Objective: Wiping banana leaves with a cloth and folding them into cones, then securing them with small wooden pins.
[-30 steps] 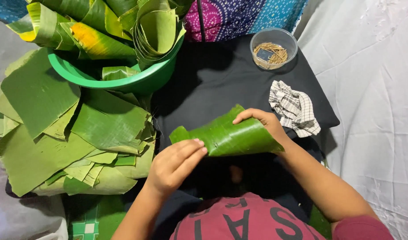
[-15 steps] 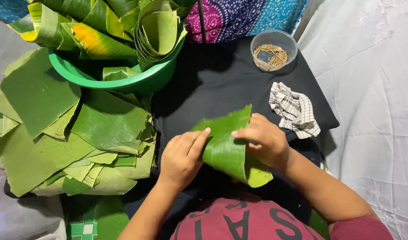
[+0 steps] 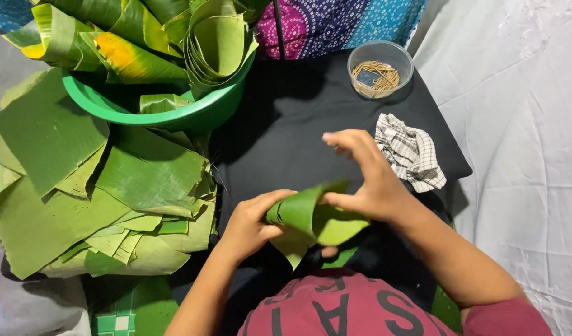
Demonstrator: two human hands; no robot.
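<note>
Both hands grip a green banana leaf piece (image 3: pixel 311 218) curled into a cone-like roll, low over the black cloth (image 3: pixel 298 118). My left hand (image 3: pixel 252 221) grips the roll's left side with the fingers wrapped over its edge. Above the leaf's right side, my right hand (image 3: pixel 367 177) pinches the upper edge between thumb and fingers. The cone's lower tip points toward my chest.
A heap of cut banana leaf pieces (image 3: pixel 93 199) lies at the left. A green basin (image 3: pixel 168 115) with rolled leaves stands at the back left. A clear bowl of small sticks (image 3: pixel 379 68) and a checked rag (image 3: pixel 410 152) lie at the right. White sheet covers the far right.
The leaf lay rolled lengthwise between the hands a second ago. It has since been turned and folded into a tighter cone, and both hands moved closer to my body.
</note>
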